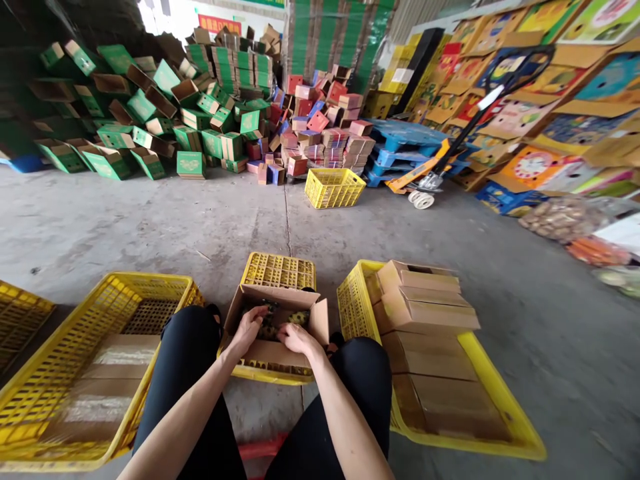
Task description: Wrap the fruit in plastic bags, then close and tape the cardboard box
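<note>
Between my knees an open cardboard box (277, 352) stands on an upturned yellow crate (279, 270), its flaps raised. Several dark items with a yellow pattern (299, 318) lie inside; their kind is too blurred to make out. My left hand (249, 330) reaches in over the left side, fingers bent together at the patterned items. From the right, my right hand (296, 338) dips in at the near edge with thumb and fingers drawn together low in the box. What either hand grips is hidden.
To the right, a yellow crate (523, 437) holds several closed cardboard boxes (440, 357). Taped boxes (107, 383) lie in the left yellow crate (113, 293). Farther off are another yellow crate (335, 188), piled green cartons (190, 163), and a pallet jack (430, 175) beside blue pallets (410, 140).
</note>
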A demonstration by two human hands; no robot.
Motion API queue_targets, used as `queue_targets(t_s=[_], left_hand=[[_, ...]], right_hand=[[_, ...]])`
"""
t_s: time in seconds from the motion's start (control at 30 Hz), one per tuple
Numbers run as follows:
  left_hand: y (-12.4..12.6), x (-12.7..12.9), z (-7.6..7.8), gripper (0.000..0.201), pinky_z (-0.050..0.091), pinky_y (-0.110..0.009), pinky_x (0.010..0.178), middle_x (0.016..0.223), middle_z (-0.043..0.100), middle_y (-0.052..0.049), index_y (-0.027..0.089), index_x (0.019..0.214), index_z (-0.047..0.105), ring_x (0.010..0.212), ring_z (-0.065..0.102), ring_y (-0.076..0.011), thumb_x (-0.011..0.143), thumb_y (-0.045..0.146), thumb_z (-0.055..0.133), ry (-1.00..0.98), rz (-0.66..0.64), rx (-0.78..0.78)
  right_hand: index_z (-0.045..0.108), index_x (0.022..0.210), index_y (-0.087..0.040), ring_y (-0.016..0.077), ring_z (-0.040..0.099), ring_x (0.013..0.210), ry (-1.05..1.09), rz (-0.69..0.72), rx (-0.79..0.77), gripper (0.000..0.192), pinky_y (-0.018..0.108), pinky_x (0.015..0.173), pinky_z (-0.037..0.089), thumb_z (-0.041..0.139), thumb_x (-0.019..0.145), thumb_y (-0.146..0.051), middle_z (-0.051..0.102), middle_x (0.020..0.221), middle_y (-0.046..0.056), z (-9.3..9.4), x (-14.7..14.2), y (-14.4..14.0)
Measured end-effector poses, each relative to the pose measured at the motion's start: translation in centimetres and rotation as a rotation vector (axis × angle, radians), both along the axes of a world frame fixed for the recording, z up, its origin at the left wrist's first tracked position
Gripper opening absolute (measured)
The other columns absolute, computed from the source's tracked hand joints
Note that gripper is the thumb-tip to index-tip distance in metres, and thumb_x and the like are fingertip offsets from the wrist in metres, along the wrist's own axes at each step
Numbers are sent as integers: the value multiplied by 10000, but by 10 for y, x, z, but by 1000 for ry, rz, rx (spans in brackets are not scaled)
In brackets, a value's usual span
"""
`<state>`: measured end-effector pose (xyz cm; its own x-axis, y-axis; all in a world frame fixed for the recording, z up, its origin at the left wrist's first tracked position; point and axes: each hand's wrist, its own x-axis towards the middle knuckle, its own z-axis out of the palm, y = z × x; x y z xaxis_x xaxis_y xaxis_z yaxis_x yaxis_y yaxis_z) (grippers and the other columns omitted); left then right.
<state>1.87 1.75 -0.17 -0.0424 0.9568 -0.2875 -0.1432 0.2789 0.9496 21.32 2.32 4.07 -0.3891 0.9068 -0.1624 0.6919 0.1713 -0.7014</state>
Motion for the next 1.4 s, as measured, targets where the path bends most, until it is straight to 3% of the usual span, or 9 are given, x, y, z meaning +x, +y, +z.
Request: queue_targets(t_s=[0.27,0.43,0.53,0.67,0.73,0.87,0.97,1.17,1.4], left_hand=[[-3,0,6,419,477,-494,1076,1256,738,-163,172,1147,752,1274,631,-343,745,277,703,-76,21,12],[-2,-3,13,480,375,-519,1184,1311,725,-148,166,1169,763,1342,582,-364,698,245,715,-88,3,75],[-3,0,22,562,324,-505,1225,1385,693,-107,205,1230,756,1407,524,-356,672,181,700,-140,-103,128],[-8,8,36,728,348,-484,1213,1449,648,-71,275,1391,668,1407,526,-342,681,144,763,-318,-394,204],[-11,11,40,773,381,-479,1189,1481,618,-76,297,1431,631,1386,546,-345,695,181,838,-364,-456,197],[-11,14,41,766,440,-456,1139,1440,633,-104,264,1356,671,1364,555,-351,648,297,961,-276,-316,200],[-10,14,40,692,505,-455,1068,1347,688,-119,228,1360,664,1270,625,-338,751,448,907,-256,-262,162],[-12,14,41,751,561,-462,1006,1382,681,-165,195,1445,628,1268,643,-356,844,616,784,-355,-229,46],[-15,14,47,796,524,-519,1069,1384,690,-157,221,1493,586,1242,671,-354,830,601,808,-411,-246,29]], right_hand=[[684,501,-206,219,706,649,36,-97,37,271,289,677,476,640,713,-41,725,571,66,6,-10,-3],[787,672,-217,276,760,822,123,-201,111,212,355,811,554,624,804,-185,818,824,90,27,12,-4],[830,816,-222,314,771,944,429,-372,63,175,446,921,597,700,800,-338,828,981,99,35,30,-7],[837,878,-183,340,776,974,764,-533,-111,393,526,974,604,829,725,-545,822,952,143,38,37,-11],[836,878,-168,339,774,987,856,-571,-157,469,531,996,599,874,678,-590,819,934,151,39,36,-12],[835,876,-153,326,770,994,929,-613,-201,520,537,1033,583,923,624,-598,818,948,150,44,35,-15],[832,905,-150,325,766,995,932,-571,-217,523,542,1024,582,920,638,-592,815,973,149,47,34,-18],[797,1091,-213,279,730,970,804,-488,-99,503,407,809,629,866,717,-541,787,1098,106,49,33,-17],[766,880,-204,264,720,907,721,-442,-46,404,367,858,566,787,795,-599,773,912,72,41,38,-12]])
